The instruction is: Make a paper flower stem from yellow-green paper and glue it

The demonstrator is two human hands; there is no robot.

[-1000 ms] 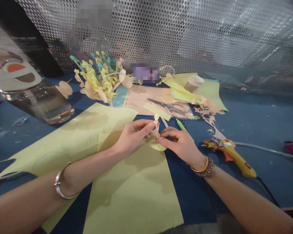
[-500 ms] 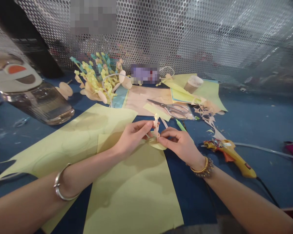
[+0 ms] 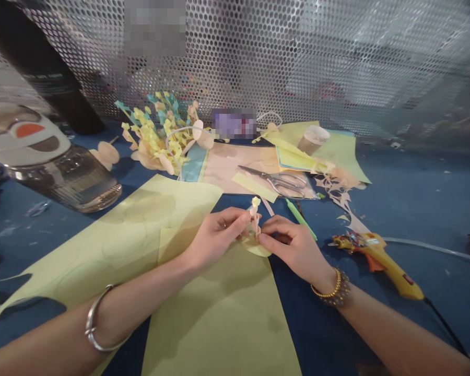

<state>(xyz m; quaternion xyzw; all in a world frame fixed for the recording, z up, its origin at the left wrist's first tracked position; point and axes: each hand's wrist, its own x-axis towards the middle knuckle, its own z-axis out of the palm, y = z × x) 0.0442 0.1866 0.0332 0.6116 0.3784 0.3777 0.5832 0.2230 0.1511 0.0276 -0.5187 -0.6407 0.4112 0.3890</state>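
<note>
Between my hands, over the yellow paper sheet [image 3: 223, 308], stands a small paper flower [image 3: 255, 211] with a pale yellow tip and a pinkish curled strip below it. My left hand [image 3: 221, 232] pinches it from the left with thumb and fingers. From the other side, the thumb and forefinger of my right hand [image 3: 293, 243] close on the lower end of the pink strip. Under the fingertips lies a round yellow paper piece [image 3: 256, 248], partly covered; whether it is joined to the flower I cannot tell.
A yellow glue gun [image 3: 391, 269] with its cord lies at the right. Scissors [image 3: 274, 180], a green pen [image 3: 301, 219] and paper scraps [image 3: 332, 183] are beyond my hands. Paper flowers [image 3: 160, 130], a clear water bottle [image 3: 70, 175] and a cut yellow sheet [image 3: 129, 224] are at the left.
The whole view has shifted slightly, so things sit a little lower in it. Both hands keep nearly the same hold on the paper flower.
</note>
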